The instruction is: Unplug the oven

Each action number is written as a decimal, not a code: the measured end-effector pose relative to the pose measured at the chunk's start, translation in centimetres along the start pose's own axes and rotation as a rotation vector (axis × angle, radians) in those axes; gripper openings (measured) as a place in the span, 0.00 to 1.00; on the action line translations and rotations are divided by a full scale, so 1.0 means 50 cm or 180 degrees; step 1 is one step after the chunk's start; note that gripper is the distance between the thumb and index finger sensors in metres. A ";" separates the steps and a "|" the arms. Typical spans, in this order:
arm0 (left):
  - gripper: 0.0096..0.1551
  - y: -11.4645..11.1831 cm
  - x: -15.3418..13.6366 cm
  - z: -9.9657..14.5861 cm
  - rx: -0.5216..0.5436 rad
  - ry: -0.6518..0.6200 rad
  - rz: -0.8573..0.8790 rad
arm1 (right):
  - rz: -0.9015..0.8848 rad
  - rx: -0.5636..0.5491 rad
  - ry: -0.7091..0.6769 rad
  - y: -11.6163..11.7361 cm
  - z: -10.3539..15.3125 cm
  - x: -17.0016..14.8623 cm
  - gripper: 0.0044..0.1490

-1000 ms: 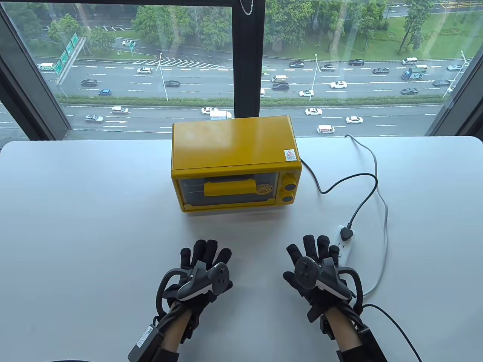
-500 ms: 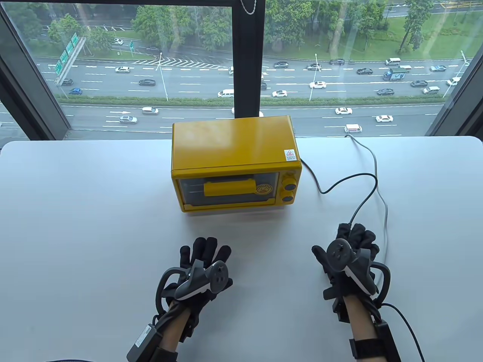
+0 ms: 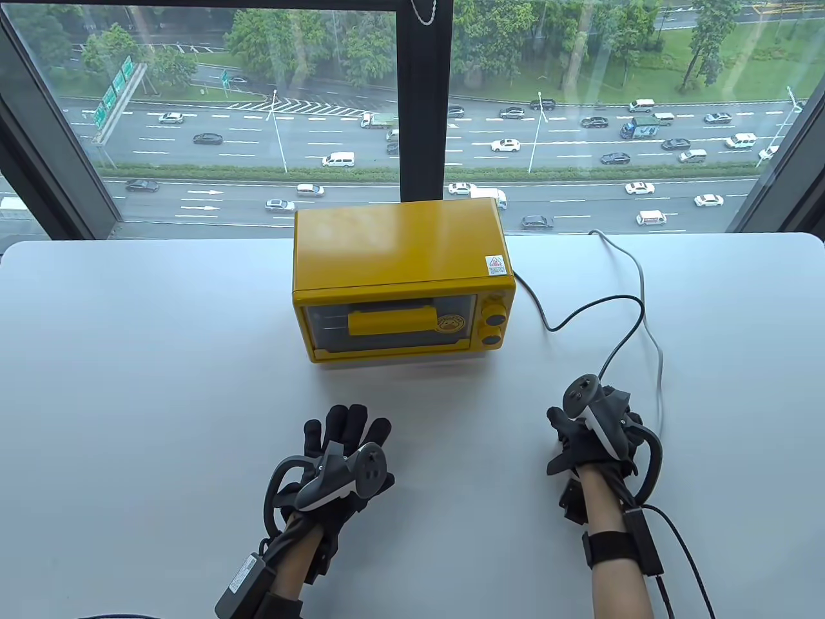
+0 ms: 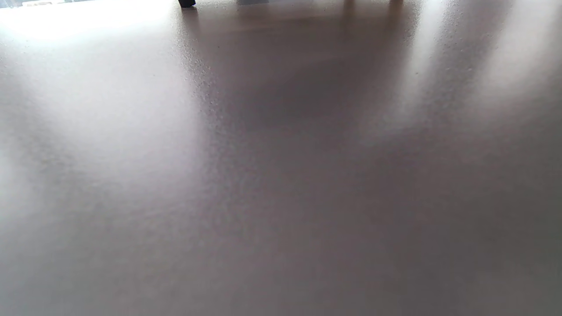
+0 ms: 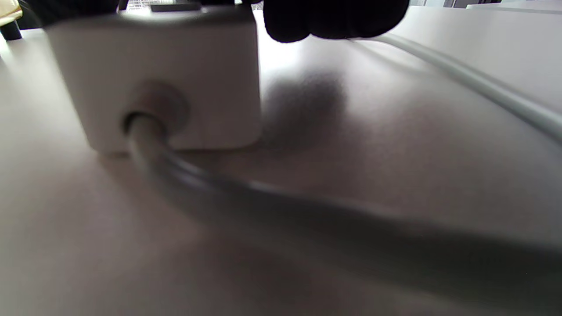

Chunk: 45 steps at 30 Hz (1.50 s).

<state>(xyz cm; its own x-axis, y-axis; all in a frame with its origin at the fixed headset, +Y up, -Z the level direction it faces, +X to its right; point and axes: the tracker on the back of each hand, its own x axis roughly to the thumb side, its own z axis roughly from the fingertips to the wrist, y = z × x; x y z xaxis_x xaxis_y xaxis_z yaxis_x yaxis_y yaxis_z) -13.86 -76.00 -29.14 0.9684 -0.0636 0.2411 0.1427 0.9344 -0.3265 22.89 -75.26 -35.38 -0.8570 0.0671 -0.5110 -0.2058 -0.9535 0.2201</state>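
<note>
The yellow oven (image 3: 403, 277) stands at the middle of the white table (image 3: 161, 335). Its black cord (image 3: 580, 311) loops right and runs under my right hand (image 3: 602, 412). That hand is curled down over the plug and the white power strip, which hides both in the table view. The right wrist view shows the strip's end (image 5: 162, 79) close up, with a gloved fingertip (image 5: 333, 19) over its top edge. My left hand (image 3: 351, 422) lies flat and empty on the table, fingers spread, in front of the oven.
The strip's grey cable (image 3: 659, 361) runs from the right hand up the table's right side to the back edge; it also shows in the right wrist view (image 5: 483, 87). A window and a black pillar (image 3: 422, 97) stand behind the table.
My right hand moved right from the table onto the power strip, then curled down over the plug, covering it. The left hand stayed flat in place.
</note>
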 end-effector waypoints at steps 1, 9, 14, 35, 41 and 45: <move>0.44 0.000 0.000 0.000 -0.0005 0.0002 0.0007 | 0.0004 0.0030 0.0033 -0.002 0.000 0.000 0.61; 0.44 0.002 -0.001 0.001 -0.0023 0.0002 -0.0019 | 0.0020 -0.0026 -0.0045 -0.010 0.005 -0.020 0.58; 0.44 0.006 0.001 0.001 0.0016 -0.0041 0.0021 | -0.0095 0.0112 -0.0504 -0.018 0.037 -0.047 0.57; 0.44 0.002 0.014 0.000 0.0065 -0.0202 0.0021 | 0.0353 0.1036 -0.2514 0.012 0.141 0.004 0.57; 0.44 -0.002 0.022 -0.002 0.0044 -0.0248 0.0008 | 0.0404 0.0869 -0.2657 0.032 0.137 0.049 0.57; 0.44 0.003 0.031 -0.001 0.0002 -0.0364 0.0135 | 0.0021 0.0838 -0.2728 0.041 0.121 0.047 0.54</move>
<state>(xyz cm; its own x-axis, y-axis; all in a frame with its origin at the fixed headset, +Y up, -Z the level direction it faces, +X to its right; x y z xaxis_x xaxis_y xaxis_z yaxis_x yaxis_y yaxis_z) -12.34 -75.98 -28.87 0.9439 0.0162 0.3297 0.1020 0.9356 -0.3380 17.62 -75.30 -31.10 -0.8954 0.3586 0.2638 -0.2108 -0.8635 0.4582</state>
